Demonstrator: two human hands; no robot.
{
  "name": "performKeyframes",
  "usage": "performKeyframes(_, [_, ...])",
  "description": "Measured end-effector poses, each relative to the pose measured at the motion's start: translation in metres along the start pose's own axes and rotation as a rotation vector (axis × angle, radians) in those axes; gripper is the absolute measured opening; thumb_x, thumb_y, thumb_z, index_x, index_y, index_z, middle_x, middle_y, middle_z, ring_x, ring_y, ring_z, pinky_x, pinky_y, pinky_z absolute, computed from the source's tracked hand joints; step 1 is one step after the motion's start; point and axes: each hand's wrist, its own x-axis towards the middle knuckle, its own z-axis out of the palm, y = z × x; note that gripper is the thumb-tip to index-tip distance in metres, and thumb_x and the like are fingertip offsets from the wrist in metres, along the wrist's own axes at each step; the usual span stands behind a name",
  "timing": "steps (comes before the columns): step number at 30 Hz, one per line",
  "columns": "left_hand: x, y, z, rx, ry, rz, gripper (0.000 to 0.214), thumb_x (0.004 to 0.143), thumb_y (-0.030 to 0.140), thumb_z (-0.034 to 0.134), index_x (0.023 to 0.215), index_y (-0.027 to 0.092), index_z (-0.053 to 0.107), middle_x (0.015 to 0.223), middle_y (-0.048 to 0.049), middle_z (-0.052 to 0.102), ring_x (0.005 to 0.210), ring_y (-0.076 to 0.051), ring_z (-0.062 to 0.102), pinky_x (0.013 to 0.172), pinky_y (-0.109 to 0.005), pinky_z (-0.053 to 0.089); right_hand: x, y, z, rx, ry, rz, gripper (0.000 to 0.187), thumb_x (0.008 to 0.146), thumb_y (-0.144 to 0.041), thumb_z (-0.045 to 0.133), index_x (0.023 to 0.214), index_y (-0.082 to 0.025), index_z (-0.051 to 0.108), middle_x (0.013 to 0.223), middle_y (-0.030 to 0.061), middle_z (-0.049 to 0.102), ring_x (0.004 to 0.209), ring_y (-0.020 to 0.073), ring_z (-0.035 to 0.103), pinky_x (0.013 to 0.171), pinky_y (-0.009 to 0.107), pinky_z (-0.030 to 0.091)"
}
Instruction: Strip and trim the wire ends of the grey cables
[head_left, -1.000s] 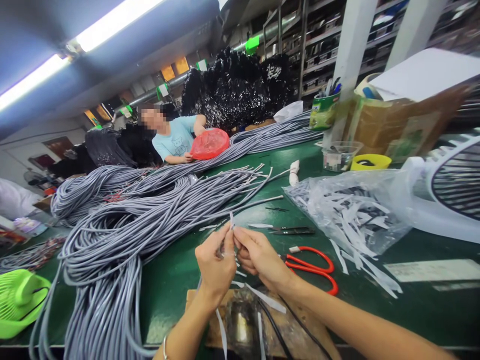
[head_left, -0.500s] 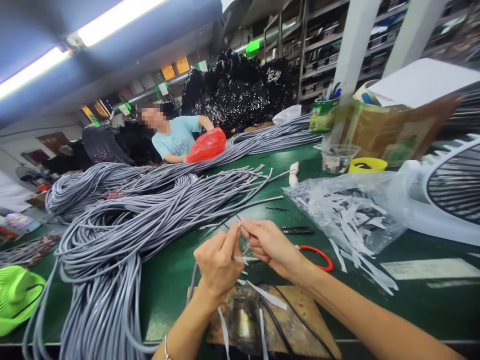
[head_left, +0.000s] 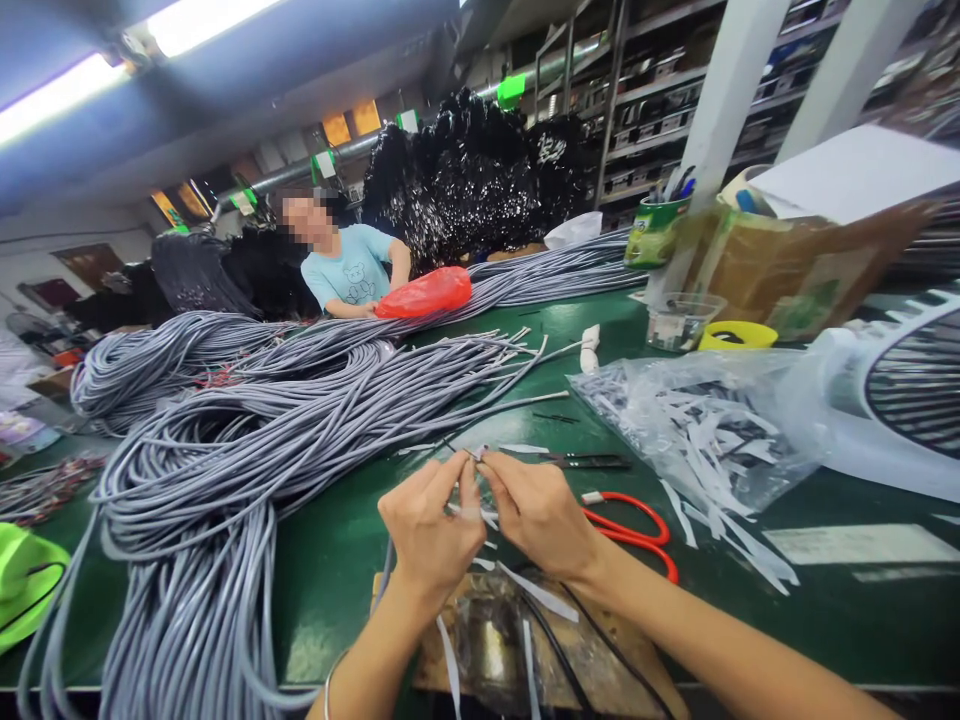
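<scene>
My left hand (head_left: 435, 520) and my right hand (head_left: 536, 510) meet fingertip to fingertip above the green table, both closed in a pinch. Between them is a thin dark wire (head_left: 472, 455), its end partly hidden by the fingers. A grey cable (head_left: 388, 560) runs up behind my left wrist toward that hand. Just beyond the fingertips lie loose white strips (head_left: 523, 449) and a slim black tool (head_left: 592, 461). Scissors with red handles (head_left: 637, 500) rest beside my right forearm. Below the hands stands a wooden board (head_left: 435, 675) bearing a metal cylinder (head_left: 491, 640).
Large bundles of grey cable (head_left: 225, 460) cover the left of the table. To the right are a plastic bag of white strips (head_left: 705, 410), a white fan (head_left: 847, 400), a yellow tub (head_left: 739, 335) and a cardboard box (head_left: 795, 265). Across the table, a person handles a red bag (head_left: 427, 292).
My right hand has turned and its fingers have drawn in lower beside my left fingertips. More of the red scissor handles shows. The person opposite has lowered and flattened the red bag.
</scene>
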Motion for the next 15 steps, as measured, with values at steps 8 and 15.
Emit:
performKeyframes(8, [0.0,-0.007,0.0,-0.174,-0.01,-0.148,0.02,0.082,0.022,0.052,0.078,0.016,0.071,0.059,-0.0027,0.066,0.046,-0.01,0.056,0.049,-0.019,0.043,0.01,-0.002,-0.009,0.18,-0.139,0.184,0.031,0.092,-0.021,0.03,0.071,-0.018,0.053,0.059,0.0034,0.058,0.05,0.0135,0.052,0.051,0.025,0.035])
performKeyframes(15, [0.005,-0.007,0.003,-0.495,-0.065,-0.519,0.02,0.079,0.028,0.057,0.086,0.018,0.073,0.084,-0.005,0.073,0.072,-0.018,0.068,0.065,-0.022,0.053,0.011,-0.005,-0.015,0.33,-0.188,0.367,0.036,0.091,-0.03,0.03,0.064,-0.018,0.051,0.047,-0.0027,0.042,0.038,0.0088,0.033,0.044,0.023,0.025])
